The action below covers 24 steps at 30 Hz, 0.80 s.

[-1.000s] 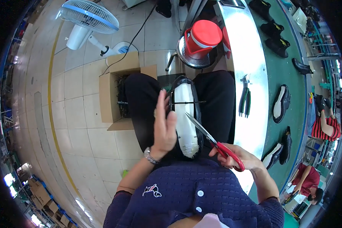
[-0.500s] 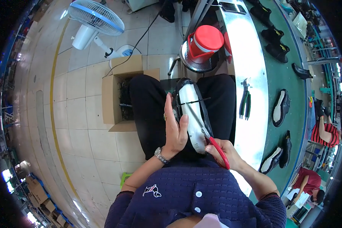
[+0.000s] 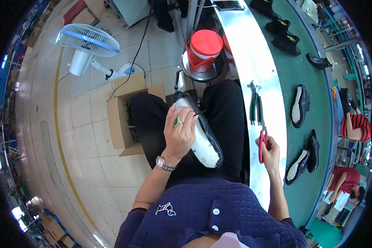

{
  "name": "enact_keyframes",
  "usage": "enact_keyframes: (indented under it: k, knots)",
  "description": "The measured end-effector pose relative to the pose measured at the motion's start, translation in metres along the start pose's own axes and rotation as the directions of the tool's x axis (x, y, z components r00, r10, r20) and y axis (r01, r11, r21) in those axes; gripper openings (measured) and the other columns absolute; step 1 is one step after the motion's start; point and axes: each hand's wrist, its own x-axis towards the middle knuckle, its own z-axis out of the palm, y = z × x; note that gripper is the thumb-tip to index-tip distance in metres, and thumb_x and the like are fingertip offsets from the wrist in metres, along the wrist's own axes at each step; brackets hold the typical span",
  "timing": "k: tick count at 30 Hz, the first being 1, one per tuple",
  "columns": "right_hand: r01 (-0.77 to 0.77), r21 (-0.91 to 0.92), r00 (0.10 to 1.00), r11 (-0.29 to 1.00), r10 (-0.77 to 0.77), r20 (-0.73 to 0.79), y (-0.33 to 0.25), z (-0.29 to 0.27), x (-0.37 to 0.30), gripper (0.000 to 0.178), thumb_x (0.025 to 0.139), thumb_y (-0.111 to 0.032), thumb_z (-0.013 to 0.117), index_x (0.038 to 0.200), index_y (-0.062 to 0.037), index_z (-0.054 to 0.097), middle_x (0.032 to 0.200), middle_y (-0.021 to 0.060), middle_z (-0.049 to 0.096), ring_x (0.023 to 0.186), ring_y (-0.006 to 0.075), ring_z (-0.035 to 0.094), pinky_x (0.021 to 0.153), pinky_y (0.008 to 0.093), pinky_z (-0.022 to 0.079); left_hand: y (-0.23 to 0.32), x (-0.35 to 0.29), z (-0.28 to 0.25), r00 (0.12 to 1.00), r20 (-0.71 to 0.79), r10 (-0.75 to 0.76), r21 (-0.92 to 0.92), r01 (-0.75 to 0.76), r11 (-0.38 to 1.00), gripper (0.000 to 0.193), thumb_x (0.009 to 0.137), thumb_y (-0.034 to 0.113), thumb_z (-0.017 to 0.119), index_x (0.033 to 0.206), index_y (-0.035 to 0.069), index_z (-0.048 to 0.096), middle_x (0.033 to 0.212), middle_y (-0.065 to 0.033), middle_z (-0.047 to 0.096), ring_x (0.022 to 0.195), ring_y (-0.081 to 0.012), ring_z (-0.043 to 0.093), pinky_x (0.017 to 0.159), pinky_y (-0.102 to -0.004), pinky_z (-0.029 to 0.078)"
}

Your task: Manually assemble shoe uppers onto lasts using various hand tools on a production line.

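Note:
A black shoe (image 3: pixel 208 151) lies across my lap with its pale underside up and its toe end pointing away. My left hand (image 3: pixel 180 134), with a green-stoned ring, is closed over that underside, fingers curled by a thin black strip (image 3: pixel 200 113) that crosses the shoe. At the metal bench to the right, my right hand (image 3: pixel 270 152) grips a pair of red-handled scissors (image 3: pixel 261 148). Their blades are hard to make out beside the green-handled pliers (image 3: pixel 256 108) lying on the bench.
On the green belt (image 3: pixel 295 159) beyond the bench (image 3: pixel 273 89) lie several black shoes (image 3: pixel 301 106). A red-lidded jug (image 3: pixel 206 44) stands on a metal stool ahead. An open cardboard box (image 3: pixel 118 111) and a fan (image 3: pixel 89 41) stand to the left. Other people work at far right.
My right hand has carried the scissors from the shoe over to the bench by the pliers. My left hand, flat beside the shoe before, now closes over its underside. The view has shifted slightly.

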Motion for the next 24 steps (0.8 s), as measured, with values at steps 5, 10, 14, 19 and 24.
enact_keyframes:
  k: [5,10,14,19,24]
  knots:
    - [-0.07,-0.434,0.975,0.898,-0.03,-0.219,0.022,-0.02,0.051,0.047,0.082,-0.023,0.073,0.119,0.0054,0.061,0.081,0.0114,0.064,0.07,0.0169,0.059,0.065,0.0325,0.048,0.018,0.006,-0.032,0.968,-0.237,0.078,-0.022,-0.086,0.996,0.013,0.086,-0.001,0.062,0.098,-0.003,0.059,0.098,-0.0148,0.065,0.087,-0.0283,0.065,0.081,-0.0365,0.055]
    - [0.037,-0.623,0.933,0.781,-0.25,-0.258,0.057,-0.037,0.097,0.038,0.085,-0.012,0.066,0.121,0.0001,0.061,0.109,0.0195,0.063,0.099,0.0332,0.062,0.087,0.0412,0.048,-0.008,0.039,-0.103,0.846,-0.532,0.025,0.296,0.158,0.942,0.004,0.084,-0.002,0.066,0.087,-0.001,0.068,0.095,-0.0112,0.064,0.093,-0.0297,0.062,0.081,-0.0394,0.052]
    - [0.259,-0.591,0.846,0.764,-0.474,-0.243,0.051,-0.014,0.12,0.037,0.087,-0.012,0.064,0.121,0.0017,0.06,0.116,0.0226,0.06,0.106,0.0352,0.059,0.095,0.0419,0.045,-0.094,-0.001,-0.114,0.93,-0.342,-0.137,0.438,0.287,0.852,0.015,0.087,0.001,0.065,0.1,0.002,0.071,0.111,-0.0138,0.066,0.106,-0.0299,0.058,0.089,-0.0407,0.049]
    - [0.242,-0.662,0.861,0.709,-0.472,-0.19,0.037,0.033,0.14,0.056,0.088,-0.034,0.065,0.128,0.0028,0.054,0.123,0.026,0.057,0.113,0.0402,0.055,0.097,0.0444,0.043,-0.129,-0.046,-0.082,0.892,-0.159,-0.424,0.396,0.451,0.8,0.032,0.093,0.011,0.058,0.125,0.006,0.061,0.138,-0.0181,0.049,0.121,-0.0352,0.05,0.102,-0.0422,0.04]
    - [0.103,-0.728,0.929,0.678,-0.327,-0.173,0.017,0.058,0.143,0.061,0.087,-0.037,0.066,0.133,0.0007,0.051,0.122,0.0247,0.055,0.113,0.0356,0.054,0.093,0.0442,0.046,-0.038,-0.012,-0.04,0.974,0.213,0.079,0.072,-0.097,0.993,0.046,0.096,0.03,0.051,0.141,0.018,0.05,0.149,-0.0132,0.041,0.14,-0.0313,0.033,0.112,-0.0476,0.027]
